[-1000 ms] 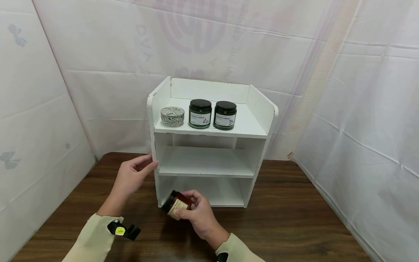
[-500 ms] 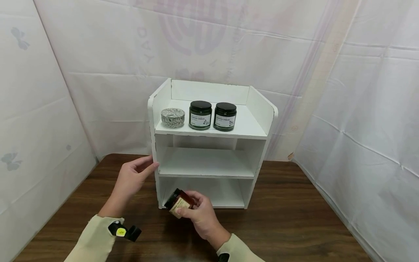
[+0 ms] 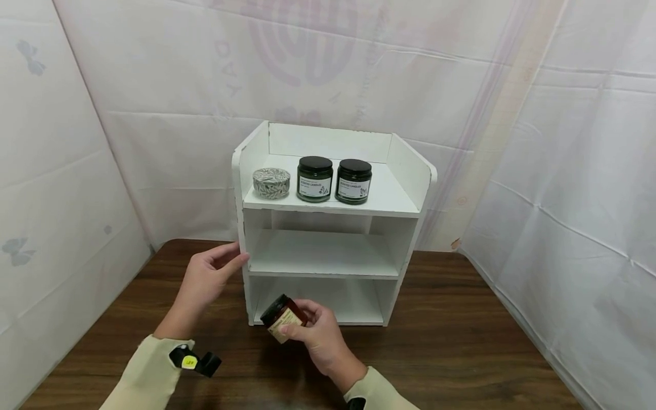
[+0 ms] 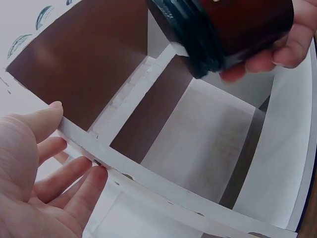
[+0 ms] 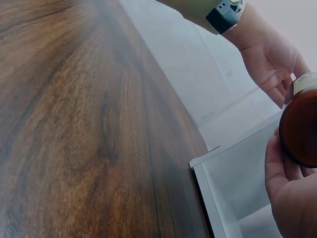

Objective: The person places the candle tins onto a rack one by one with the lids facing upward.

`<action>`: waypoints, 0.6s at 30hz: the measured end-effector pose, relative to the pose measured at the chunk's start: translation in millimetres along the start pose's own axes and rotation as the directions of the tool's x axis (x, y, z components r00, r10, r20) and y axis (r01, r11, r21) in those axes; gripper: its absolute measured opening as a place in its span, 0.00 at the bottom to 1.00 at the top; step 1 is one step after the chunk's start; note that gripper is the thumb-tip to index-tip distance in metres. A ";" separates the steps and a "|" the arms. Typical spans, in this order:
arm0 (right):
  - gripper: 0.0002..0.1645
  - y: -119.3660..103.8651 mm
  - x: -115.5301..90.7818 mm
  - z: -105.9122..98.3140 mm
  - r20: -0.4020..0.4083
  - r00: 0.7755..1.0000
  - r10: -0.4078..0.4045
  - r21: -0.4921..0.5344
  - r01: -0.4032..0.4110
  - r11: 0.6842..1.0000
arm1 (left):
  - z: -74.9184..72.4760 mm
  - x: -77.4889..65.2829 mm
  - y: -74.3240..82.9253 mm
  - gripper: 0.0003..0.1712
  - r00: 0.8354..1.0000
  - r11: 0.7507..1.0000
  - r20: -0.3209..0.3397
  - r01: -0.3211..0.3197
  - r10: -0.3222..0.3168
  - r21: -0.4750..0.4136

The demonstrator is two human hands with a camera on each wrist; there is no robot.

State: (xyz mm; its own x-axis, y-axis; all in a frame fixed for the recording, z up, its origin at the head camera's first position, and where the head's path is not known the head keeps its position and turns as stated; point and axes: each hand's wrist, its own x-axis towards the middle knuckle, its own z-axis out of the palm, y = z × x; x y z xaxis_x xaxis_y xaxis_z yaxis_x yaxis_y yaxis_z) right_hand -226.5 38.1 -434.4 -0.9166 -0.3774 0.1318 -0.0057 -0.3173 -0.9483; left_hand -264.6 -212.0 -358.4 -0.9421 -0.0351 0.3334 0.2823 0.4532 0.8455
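My right hand holds a brown glass candle jar with a black lid and a cream label. The jar is tilted, lid toward the upper left, in front of the lowest level of a small white shelf. In the right wrist view the base of the jar faces the camera. My left hand pinches the front edge of the shelf's left side panel; the left wrist view has the thumb and fingers on either side of it.
On the top level stand a patterned round tin and two dark green candle jars with black lids, side by side. The shelf stands on a dark wooden table, with white sheeting hanging behind and at both sides.
My right hand has shifted the candle jar slightly right, and the jar's tilt has changed a little. My left hand stays at the shelf's side panel.
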 end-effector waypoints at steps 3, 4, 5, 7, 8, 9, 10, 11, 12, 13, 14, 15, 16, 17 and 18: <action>0.35 -0.3 0.4 -1.1 0.018 1.000 -0.017 0.011 0.017 1.000 | -0.1 0.0 -0.2 0.33 1.000 1.000 0.002 -0.004 0.004 -0.001; 0.35 -0.3 0.4 -1.4 0.023 1.000 -0.021 0.015 0.020 1.000 | 0.0 -0.1 -0.2 0.33 1.000 1.000 0.002 -0.006 0.006 0.001; 0.35 -0.2 0.5 -1.6 0.028 0.999 -0.026 0.019 0.026 0.999 | 0.1 0.0 -0.1 0.33 1.000 1.000 0.002 -0.008 0.008 0.003; 0.36 -0.4 0.2 -1.5 0.035 0.999 -0.031 0.030 0.030 0.999 | 0.3 0.1 -0.3 0.33 1.000 1.000 0.000 -0.012 0.012 0.006; 0.36 -0.5 0.0 -1.2 0.038 0.999 -0.033 0.037 0.031 0.999 | 0.4 0.1 -0.4 0.33 1.000 1.000 -0.002 -0.012 0.012 0.009; 0.36 -0.5 -0.3 -0.7 0.040 0.999 -0.035 0.043 0.034 0.999 | 0.4 0.1 -0.4 0.33 1.000 1.000 -0.003 -0.012 0.012 0.013; 0.36 -0.5 -0.6 -0.4 0.043 0.998 -0.037 0.050 0.035 0.998 | 0.4 0.1 -0.4 0.33 1.000 1.000 -0.004 -0.011 0.011 0.015; 0.36 -0.6 -0.9 0.0 0.047 0.998 -0.039 0.058 0.037 0.998 | 0.4 0.2 -0.5 0.33 1.000 1.000 -0.005 -0.010 0.010 0.016; 0.35 -0.7 -1.4 0.5 0.050 0.998 -0.041 0.066 0.037 0.997 | 0.3 0.2 -0.6 0.33 1.000 1.000 -0.005 -0.009 0.009 0.018; 0.35 -0.6 -1.7 0.7 0.056 0.997 -0.044 0.073 0.040 0.997 | 0.2 0.2 -0.6 0.33 1.000 1.000 -0.005 -0.008 0.008 0.018; 0.35 -0.4 -1.9 1.0 0.060 0.997 -0.049 0.078 0.045 0.996 | 0.1 0.2 -0.8 0.33 1.000 1.000 -0.005 -0.007 0.007 0.018; 0.35 -0.2 -2.0 1.0 0.068 0.996 -0.057 0.083 0.051 0.995 | 0.0 0.2 -0.8 0.33 1.000 1.000 -0.005 -0.007 0.007 0.018; 0.34 -0.1 -2.1 1.0 0.075 0.995 -0.065 0.084 0.058 0.995 | 0.0 0.2 -0.9 0.34 1.000 1.000 -0.004 -0.007 0.007 0.018; 0.34 0.1 -2.0 1.1 0.084 0.994 -0.073 0.082 0.066 0.994 | -0.1 0.3 -1.1 0.34 1.000 1.000 -0.003 -0.008 0.008 0.019; 0.34 0.2 -2.0 1.2 0.093 0.992 -0.083 0.076 0.076 0.994 | -0.2 0.3 -1.2 0.34 1.000 1.000 -0.003 -0.008 0.008 0.019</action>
State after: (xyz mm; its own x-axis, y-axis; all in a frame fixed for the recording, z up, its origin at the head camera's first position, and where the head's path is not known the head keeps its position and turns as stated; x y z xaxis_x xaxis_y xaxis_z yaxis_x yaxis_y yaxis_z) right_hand -224.2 37.8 -434.5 -0.8720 -0.4289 0.2359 -0.0446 -0.4104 -0.9108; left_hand -265.1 -212.7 -359.3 -0.9393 -0.0342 0.3414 0.2863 0.4701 0.8349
